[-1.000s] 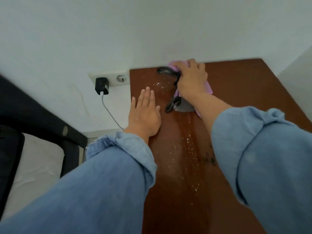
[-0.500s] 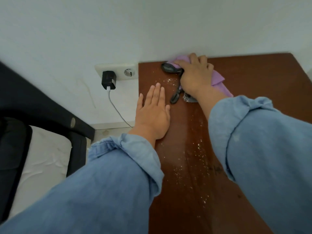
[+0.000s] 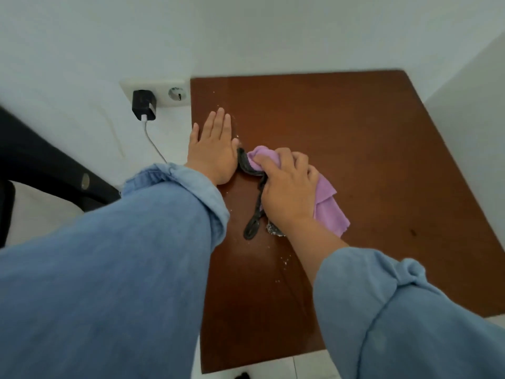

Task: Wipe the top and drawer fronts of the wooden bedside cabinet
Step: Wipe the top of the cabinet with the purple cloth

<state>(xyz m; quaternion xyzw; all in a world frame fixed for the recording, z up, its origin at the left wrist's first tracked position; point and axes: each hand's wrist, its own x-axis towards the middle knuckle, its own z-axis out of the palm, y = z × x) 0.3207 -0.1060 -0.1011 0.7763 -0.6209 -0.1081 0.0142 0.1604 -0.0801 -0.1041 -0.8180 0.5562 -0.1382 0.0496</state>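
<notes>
Head view: right hand (image 3: 287,187) clenches purple cloth (image 3: 328,206) on the cabinet top (image 3: 355,132), dragging white crumbs (image 3: 284,259) and a dark strap (image 3: 255,203) along (probably gathering debris). Left hand (image 3: 213,151) lies flat, open, bracing at the left edge. Drawer fronts unseen.

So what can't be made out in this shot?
- Drawer fronts: out of the head view, below the cabinet top.
- Dark strap and grey lump: partly under the right hand and purple cloth.
- Charger cable: its end is behind the left sleeve.
</notes>
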